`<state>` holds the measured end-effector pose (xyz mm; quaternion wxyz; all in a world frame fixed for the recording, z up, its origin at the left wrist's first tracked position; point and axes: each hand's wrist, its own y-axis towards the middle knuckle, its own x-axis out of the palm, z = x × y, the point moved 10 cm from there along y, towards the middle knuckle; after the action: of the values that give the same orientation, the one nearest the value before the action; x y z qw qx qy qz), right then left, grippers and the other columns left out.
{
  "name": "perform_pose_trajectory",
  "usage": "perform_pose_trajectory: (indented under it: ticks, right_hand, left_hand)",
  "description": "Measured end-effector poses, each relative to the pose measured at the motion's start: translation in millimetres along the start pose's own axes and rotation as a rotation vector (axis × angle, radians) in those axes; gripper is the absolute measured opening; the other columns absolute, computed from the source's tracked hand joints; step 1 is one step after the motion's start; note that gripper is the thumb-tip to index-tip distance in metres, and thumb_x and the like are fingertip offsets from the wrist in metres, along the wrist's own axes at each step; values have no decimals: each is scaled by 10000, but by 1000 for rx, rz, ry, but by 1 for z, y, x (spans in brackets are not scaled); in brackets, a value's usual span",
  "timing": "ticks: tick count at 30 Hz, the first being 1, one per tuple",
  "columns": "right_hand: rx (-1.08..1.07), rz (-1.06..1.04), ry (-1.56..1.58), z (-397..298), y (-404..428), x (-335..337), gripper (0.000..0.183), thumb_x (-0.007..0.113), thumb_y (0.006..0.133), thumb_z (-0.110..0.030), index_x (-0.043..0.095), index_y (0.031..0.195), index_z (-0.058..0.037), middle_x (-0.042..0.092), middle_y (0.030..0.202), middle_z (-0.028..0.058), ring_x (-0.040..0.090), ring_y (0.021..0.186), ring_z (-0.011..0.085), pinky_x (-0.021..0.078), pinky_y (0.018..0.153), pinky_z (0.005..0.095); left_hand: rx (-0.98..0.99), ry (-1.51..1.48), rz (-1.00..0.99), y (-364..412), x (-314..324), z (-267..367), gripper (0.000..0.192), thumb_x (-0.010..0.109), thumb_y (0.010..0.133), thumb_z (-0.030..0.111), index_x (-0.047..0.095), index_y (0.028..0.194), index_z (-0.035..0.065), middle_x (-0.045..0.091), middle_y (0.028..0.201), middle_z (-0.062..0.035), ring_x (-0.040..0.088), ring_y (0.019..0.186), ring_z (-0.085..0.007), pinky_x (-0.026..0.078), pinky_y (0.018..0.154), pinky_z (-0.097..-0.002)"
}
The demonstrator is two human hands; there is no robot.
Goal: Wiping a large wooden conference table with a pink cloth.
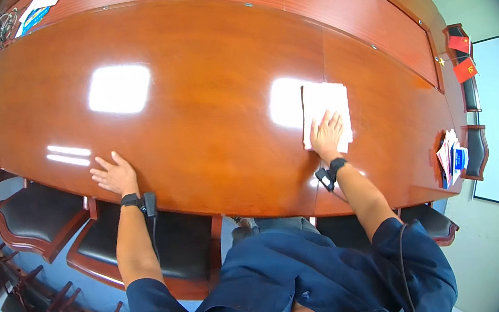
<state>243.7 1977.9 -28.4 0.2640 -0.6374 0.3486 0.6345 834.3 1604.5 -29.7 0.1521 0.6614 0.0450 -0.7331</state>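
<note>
My right hand [327, 134] lies flat, fingers extended, on a folded white cloth [326, 97] on the glossy wooden conference table [223, 111]. The cloth has a dark line along its left edge. Over at the table's near left edge, my left hand [115, 174] rests with fingers spread and holds nothing. Each wrist wears a black strap with a small device and a cable.
Papers and booklets [451, 158] stand near the right end, beyond which are small red flags [465, 71]. Tangled cables [4, 28] and papers [42, 5] lie at the far left. Leather-seated chairs [43, 213] line the near edge.
</note>
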Motion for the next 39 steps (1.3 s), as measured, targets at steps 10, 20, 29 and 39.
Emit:
perform_pose_trajectory:
  ticks: [10,20,29,39]
  right_hand:
    - [-407,32,96,-289,231,53,755,439,961,-515,346,1485,20,290,1488,387,240,1399,540,150,1146,626]
    - [-1074,-118,221,-640,69,45,721,398,960,-528,379,1500,-50,300,1554,263,204,1464,431,142,1165,578]
    - [-829,-83,466,-350,108,35,610,572,909,-343,437,1406,-18,343,1478,287,278,1402,457,195,1160,584]
    - [-34,125,-202,-17,322,55,665,377,995,-541,447,1463,-75,434,1442,324,364,1367,497,247,1154,547]
  left_hand:
    - [-90,114,29,8,-2,62,793,349,986,612,321,1515,22,251,1553,-313,206,1452,-476,179,1168,-582]
    - [-103,103,17,-2,3,62,771,394,980,598,322,1517,49,250,1564,-278,202,1459,-449,179,1175,-560]
    - [-76,139,41,5,-2,60,765,382,987,602,351,1499,34,302,1538,-288,251,1437,-466,223,1155,-577]
    - [-83,119,32,2,1,62,756,425,990,556,325,1506,11,273,1544,-310,232,1442,-478,209,1156,-584]
